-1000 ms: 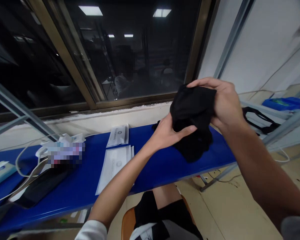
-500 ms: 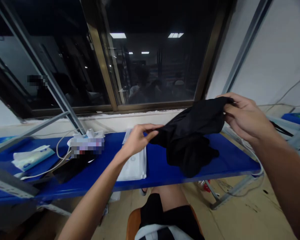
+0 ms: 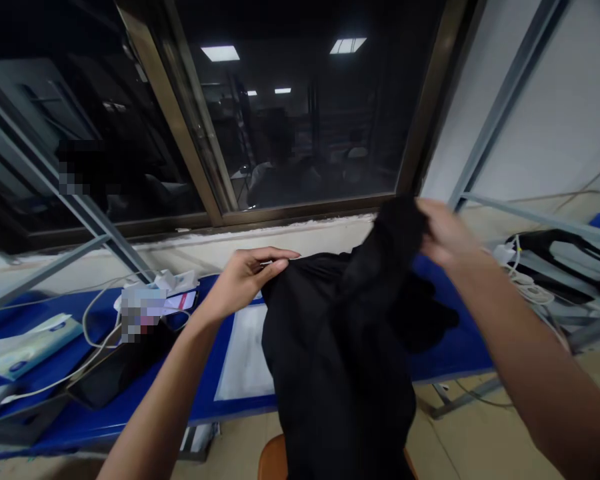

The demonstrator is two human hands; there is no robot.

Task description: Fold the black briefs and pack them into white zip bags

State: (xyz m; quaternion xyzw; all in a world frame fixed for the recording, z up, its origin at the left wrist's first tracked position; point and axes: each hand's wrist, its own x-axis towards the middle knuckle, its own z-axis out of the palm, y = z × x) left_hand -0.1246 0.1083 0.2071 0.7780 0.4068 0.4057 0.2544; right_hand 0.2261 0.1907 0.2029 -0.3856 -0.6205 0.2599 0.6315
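Holding black cloth (image 3: 340,333) up between left hand (image 3: 245,280) and right hand (image 3: 450,230), above the blue bench (image 3: 463,357), hanging past its near edge in front of a brown seat (image 3: 273,460). At left: pinching the cloth's far left edge, thumb below nearly straight forefinger, forearm slanting in from near left. At right: grasping a raised portion, blurred, forearm slanting in from near right; cannot tell exact fingertip placement. Partly covering a white packet (image 3: 245,360) with the cloth's left side.
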